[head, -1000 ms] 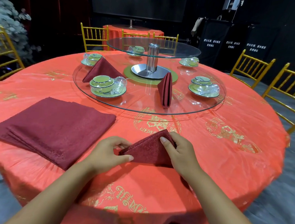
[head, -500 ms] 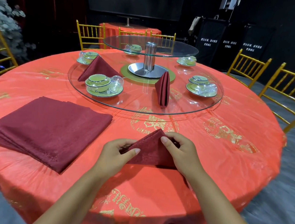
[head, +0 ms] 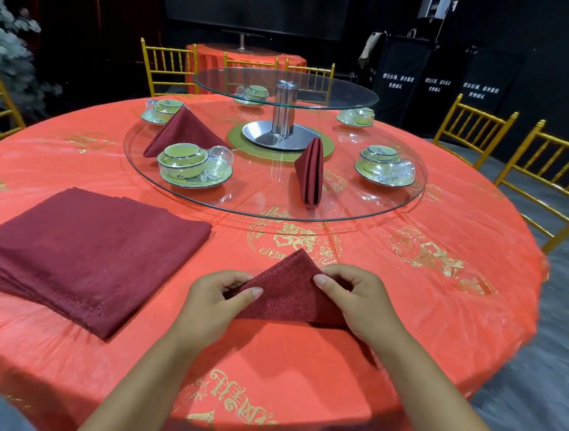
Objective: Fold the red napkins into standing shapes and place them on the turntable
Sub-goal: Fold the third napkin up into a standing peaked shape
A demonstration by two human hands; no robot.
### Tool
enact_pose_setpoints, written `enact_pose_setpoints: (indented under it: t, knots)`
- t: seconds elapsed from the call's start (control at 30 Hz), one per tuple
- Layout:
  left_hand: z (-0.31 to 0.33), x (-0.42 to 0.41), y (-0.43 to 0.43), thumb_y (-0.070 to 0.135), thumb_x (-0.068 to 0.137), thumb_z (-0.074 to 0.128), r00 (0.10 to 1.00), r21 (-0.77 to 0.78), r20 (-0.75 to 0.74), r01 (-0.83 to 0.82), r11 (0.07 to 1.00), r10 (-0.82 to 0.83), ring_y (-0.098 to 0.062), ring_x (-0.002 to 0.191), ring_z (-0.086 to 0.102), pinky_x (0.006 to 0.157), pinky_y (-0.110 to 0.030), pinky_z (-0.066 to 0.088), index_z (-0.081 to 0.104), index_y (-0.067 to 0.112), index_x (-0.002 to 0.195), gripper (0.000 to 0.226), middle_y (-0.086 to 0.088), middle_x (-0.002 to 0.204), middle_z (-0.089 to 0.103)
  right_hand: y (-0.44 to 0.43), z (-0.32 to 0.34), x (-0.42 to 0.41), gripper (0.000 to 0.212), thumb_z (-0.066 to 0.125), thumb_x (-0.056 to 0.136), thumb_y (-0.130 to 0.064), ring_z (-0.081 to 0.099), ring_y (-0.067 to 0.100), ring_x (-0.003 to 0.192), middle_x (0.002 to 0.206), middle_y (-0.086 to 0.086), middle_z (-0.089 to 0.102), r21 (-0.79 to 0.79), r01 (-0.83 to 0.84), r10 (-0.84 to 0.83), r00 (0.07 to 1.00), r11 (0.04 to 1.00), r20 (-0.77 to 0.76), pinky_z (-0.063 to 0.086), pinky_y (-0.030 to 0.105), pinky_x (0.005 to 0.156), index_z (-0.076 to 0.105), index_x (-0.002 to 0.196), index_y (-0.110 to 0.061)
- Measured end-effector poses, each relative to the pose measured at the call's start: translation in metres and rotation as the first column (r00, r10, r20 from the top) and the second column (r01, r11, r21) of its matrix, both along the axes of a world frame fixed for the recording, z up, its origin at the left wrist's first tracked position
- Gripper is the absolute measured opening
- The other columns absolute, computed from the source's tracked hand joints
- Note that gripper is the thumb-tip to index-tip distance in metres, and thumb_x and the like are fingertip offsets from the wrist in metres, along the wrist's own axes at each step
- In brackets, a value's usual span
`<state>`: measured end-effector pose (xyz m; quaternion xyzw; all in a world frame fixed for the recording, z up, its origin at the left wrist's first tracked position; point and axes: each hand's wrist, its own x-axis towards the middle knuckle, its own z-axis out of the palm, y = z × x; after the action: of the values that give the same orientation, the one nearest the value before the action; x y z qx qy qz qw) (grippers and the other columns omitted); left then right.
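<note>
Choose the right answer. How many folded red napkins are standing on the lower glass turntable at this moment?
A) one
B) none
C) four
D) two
D: the left napkin and the right napkin stand on the turntable; the third napkin is off it, over the tablecloth, pinched by the left hand and the right hand.

Round worktop [head: 494, 323], covered by an orange-red cloth [head: 314, 365] with gold motifs. Glass turntable [head: 267, 196] stands at the centre (two tiers on a steel post). Stack of flat dark-red napkins [head: 83, 256] lies towards the near left edge. One triangular folded napkin [head: 290, 295] lies at the middle of the near edge.
</note>
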<state>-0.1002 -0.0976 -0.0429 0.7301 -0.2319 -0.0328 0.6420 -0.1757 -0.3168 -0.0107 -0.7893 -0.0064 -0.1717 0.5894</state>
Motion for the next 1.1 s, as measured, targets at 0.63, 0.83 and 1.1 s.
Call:
enact_pose_setpoints:
  t: [0.63,0.83,1.1]
  knots:
    - [0.006,-0.002,0.000,0.002,0.083,0.070,0.998,0.010,0.043,-0.053,0.999,0.052,0.001,0.068,0.062,0.064,-0.013,0.046,0.075,0.026,0.075,0.026,0.004,0.077,0.073,-0.030,-0.011,-0.011,0.028,0.063,0.088,-0.006,0.066,0.006,0.084,0.088,-0.008,0.072,-0.206,-0.068,0.051,0.995,0.976,-0.089,0.051,0.030,0.081,0.072,0.090,-0.032]
    - [0.008,-0.004,0.000,0.001,0.082,0.070,0.995,0.010,0.060,-0.081,0.997,0.080,0.005,0.069,0.061,0.065,-0.009,0.043,0.073,0.025,0.076,0.025,0.010,0.077,0.073,-0.037,-0.007,-0.019,0.034,0.067,0.086,-0.008,0.062,-0.004,0.092,0.094,-0.019,0.070,-0.414,-0.058,0.034,0.997,0.909,-0.067,0.044,0.015,0.082,0.067,0.095,-0.041]
    - [0.007,-0.003,0.000,0.003,0.083,0.070,0.994,0.033,0.073,-0.078,0.996,0.076,0.004,0.066,0.060,0.063,-0.010,0.043,0.074,0.025,0.078,0.023,0.008,0.075,0.072,-0.045,-0.009,-0.024,0.026,0.069,0.084,-0.008,0.058,0.003,0.089,0.089,-0.017,0.065,-0.566,-0.042,0.003,0.998,0.823,-0.069,0.040,0.016,0.078,0.069,0.097,-0.031]
